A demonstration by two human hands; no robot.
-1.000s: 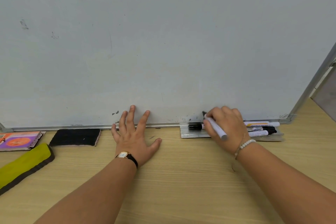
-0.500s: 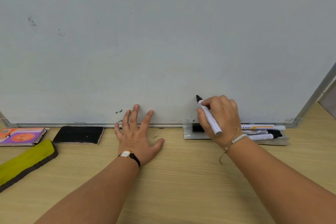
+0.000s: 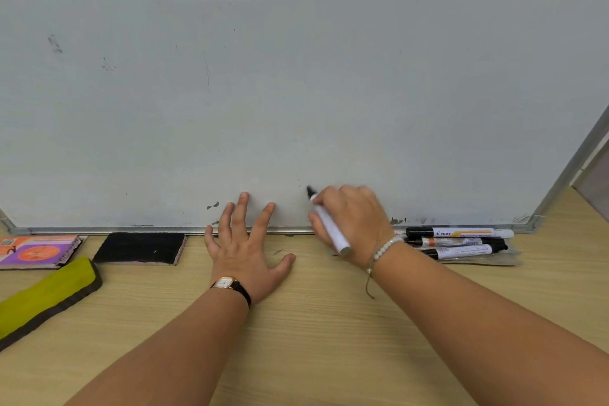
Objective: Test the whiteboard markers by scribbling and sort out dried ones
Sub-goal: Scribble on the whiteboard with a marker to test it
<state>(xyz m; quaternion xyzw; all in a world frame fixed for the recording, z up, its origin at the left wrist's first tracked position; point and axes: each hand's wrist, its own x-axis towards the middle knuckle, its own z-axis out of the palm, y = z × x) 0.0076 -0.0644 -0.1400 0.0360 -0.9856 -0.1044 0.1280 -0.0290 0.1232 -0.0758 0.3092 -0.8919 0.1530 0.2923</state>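
While the whiteboard [image 3: 296,76] stood along the far edge of the wooden bench [image 3: 313,323] and filled the upper view, the loose items lay in a row at its foot. At the 9 o'clock edge sat an orange and purple box [image 3: 36,250], and at its 5 o'clock lay a yellow-green pad with a dark rim [image 3: 43,297]. Just to the 3 o'clock of the box rested a black eraser [image 3: 140,248], close against the board's frame.

Near the centre, the left hand [image 3: 247,254] lay flat, palm down on the bench, holding nothing. Its fingers [image 3: 244,208] were spread wide and reached toward 12 o'clock over the frame onto the board's lowest strip. A small wristwatch [image 3: 227,283] on a black strap circled that wrist.

At the 3 o'clock of the left hand, and apart from it, the right hand [image 3: 356,221] had its fingers curled round a white-barrelled marker [image 3: 331,231]. The uncapped black tip pointed to 11 o'clock at the board's lower part; contact could not be told. A beaded bracelet [image 3: 384,249] sat on that wrist.

Further toward 3 o'clock, three capped markers [image 3: 458,242] lay side by side on a thin grey sheet [image 3: 487,260], just beside the frame.
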